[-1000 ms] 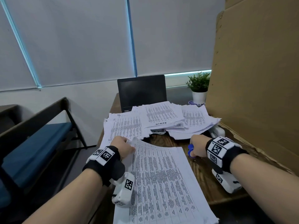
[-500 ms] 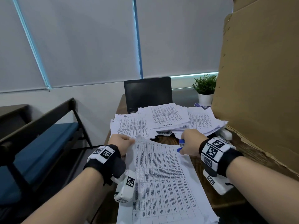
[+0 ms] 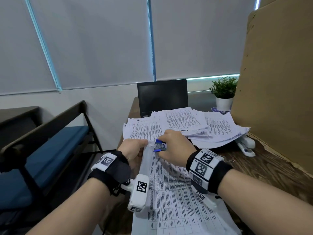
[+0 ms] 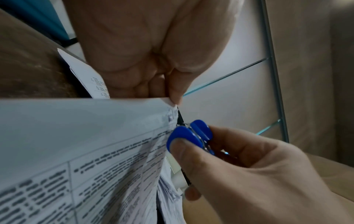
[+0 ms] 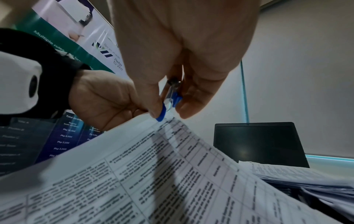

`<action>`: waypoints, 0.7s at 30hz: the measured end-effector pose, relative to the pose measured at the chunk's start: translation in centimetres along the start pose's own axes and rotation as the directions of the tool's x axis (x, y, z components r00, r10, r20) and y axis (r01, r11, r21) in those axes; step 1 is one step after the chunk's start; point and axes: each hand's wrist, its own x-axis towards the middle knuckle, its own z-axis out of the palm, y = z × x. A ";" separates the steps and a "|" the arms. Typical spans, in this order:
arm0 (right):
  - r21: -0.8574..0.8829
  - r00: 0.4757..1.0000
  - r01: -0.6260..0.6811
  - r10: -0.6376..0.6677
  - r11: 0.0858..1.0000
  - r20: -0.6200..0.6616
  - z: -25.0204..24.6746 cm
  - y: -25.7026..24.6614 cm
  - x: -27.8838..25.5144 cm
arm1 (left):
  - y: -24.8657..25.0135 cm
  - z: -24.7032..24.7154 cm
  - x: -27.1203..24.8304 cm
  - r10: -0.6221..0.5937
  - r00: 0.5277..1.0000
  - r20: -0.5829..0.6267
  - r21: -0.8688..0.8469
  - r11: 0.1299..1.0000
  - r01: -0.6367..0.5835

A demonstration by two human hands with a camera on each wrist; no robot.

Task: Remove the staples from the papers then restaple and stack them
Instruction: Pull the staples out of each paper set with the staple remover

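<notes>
A stapled set of printed table sheets [image 3: 176,189] lies on the wooden desk in front of me. My left hand [image 3: 133,148] pinches its top left corner [image 4: 168,103] between thumb and fingers and holds it lifted. My right hand [image 3: 174,146] grips a blue staple remover [image 3: 159,146] between thumb and fingers, its jaws against that same corner. The remover [image 4: 188,134] shows at the paper's edge in the left wrist view, and the remover [image 5: 168,104] touches the sheet in the right wrist view. A white stapler [image 3: 246,145] lies at the right.
Loose piles of printed papers [image 3: 184,126] cover the far half of the desk [image 3: 264,168]. Behind them stand a closed-screen laptop [image 3: 162,97] and a small potted plant [image 3: 223,94]. A tall cardboard sheet [image 3: 279,82] walls the right side. A blue bench [image 3: 42,150] is left.
My right hand has carried the blue staple remover leftward from the desk's right side to the paper's top left corner. The left hand stays pinching that corner.
</notes>
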 end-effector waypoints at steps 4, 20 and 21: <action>0.002 1.000 -0.011 0.011 1.000 0.002 0.3 -0.6 0.5 | 0.1 0.0 -0.2 -0.030 0.998 0.063 -0.029 0.999 0.032; -0.089 1.000 0.013 -0.014 0.996 -0.007 0.1 -0.9 0.2 | -0.2 0.6 -0.6 -0.024 0.993 0.117 0.023 0.999 0.022; -0.101 1.000 0.019 -0.019 0.995 -0.004 0.1 -0.9 0.2 | -0.2 0.7 -0.6 -0.020 0.994 0.111 0.025 1.000 0.017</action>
